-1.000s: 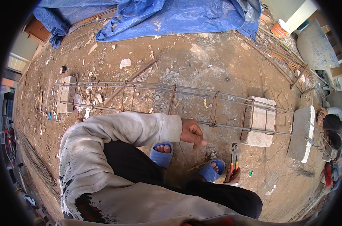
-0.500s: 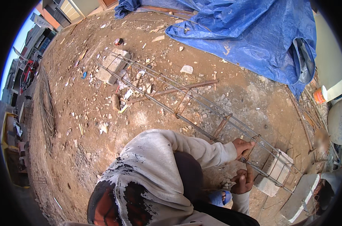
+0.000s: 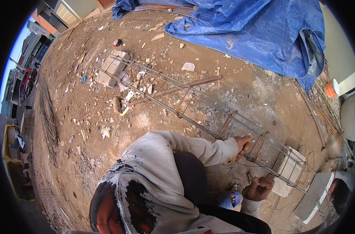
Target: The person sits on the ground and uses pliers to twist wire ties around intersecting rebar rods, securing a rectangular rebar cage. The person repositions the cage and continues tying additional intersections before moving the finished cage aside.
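Observation:
A long rebar cage [image 3: 207,134], made of thin steel bars with square stirrups, runs diagonally across the ground. My left hand [image 3: 242,147] is at its near bar beside a stirrup, fingers closed around something with a brown, rounded, handle-like end [image 3: 247,146]. A thin wire [image 3: 249,165] loops out from the bar just below that hand. Lower and to the right, my right hand [image 3: 258,188] is apart from the cage with its fingers curled in; what they pinch, if anything, is too small to make out.
Pale blocks [image 3: 113,69] [image 3: 287,171] prop up both cage ends. Another slab [image 3: 314,197] lies at lower right, near a partly visible person [image 3: 343,191]. A blue tarp [image 3: 259,39] covers the back right, beside a white-and-orange bucket [image 3: 331,89]. Coiled rods [image 3: 48,113] lie left.
My right hand has drawn away from the bar toward the right, and its raised index finger has curled in. My left hand stays at the cage; the view has shifted slightly.

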`<move>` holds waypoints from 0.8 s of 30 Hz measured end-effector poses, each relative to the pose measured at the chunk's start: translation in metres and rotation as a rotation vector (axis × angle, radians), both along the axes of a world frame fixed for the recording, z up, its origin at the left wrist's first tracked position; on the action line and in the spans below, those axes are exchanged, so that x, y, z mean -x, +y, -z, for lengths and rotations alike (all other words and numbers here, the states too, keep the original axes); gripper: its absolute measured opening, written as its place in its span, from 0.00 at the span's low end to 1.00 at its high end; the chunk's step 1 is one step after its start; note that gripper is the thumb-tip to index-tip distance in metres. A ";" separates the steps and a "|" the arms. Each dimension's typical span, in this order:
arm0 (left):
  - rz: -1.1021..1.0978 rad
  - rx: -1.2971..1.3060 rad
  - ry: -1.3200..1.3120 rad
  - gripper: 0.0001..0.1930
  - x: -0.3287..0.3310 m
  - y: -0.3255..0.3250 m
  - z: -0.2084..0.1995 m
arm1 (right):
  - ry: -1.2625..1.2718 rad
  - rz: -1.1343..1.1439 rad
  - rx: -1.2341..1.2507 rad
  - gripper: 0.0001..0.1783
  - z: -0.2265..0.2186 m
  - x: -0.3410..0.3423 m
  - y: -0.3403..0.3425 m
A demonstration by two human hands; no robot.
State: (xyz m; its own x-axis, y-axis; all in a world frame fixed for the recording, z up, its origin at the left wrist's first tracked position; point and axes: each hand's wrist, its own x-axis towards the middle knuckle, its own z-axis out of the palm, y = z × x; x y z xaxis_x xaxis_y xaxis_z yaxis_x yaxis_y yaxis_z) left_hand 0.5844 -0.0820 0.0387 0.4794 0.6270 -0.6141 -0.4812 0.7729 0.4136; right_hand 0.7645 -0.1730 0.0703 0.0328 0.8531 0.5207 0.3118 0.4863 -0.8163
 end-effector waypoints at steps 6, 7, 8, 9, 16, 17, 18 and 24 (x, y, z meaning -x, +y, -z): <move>0.106 -0.001 -0.053 0.26 0.009 0.002 -0.022 | -0.927 -0.108 0.106 0.09 -0.011 -0.013 0.014; 0.088 -0.011 -0.114 0.26 0.014 0.007 -0.028 | -0.895 -0.134 0.053 0.08 -0.010 -0.011 0.013; 0.012 -0.058 -0.105 0.26 0.018 0.012 -0.033 | -0.898 -0.107 0.163 0.07 -0.008 -0.009 0.011; -0.044 -0.085 -0.111 0.26 0.024 0.017 -0.038 | -0.753 -0.201 0.190 0.06 -0.007 -0.005 0.008; 0.164 0.051 0.225 0.27 0.008 0.014 -0.052 | -0.779 -0.001 -0.264 0.07 0.003 0.006 0.010; 0.224 0.093 0.205 0.27 0.006 0.012 -0.053 | -0.888 0.026 -0.150 0.07 0.006 0.004 0.011; 0.124 0.025 0.195 0.27 0.004 0.011 -0.053 | -0.866 -0.004 -0.128 0.08 0.011 0.003 0.011; -0.290 -0.199 0.078 0.27 0.011 0.015 -0.049 | -0.215 -0.207 0.479 0.09 0.052 0.019 -0.020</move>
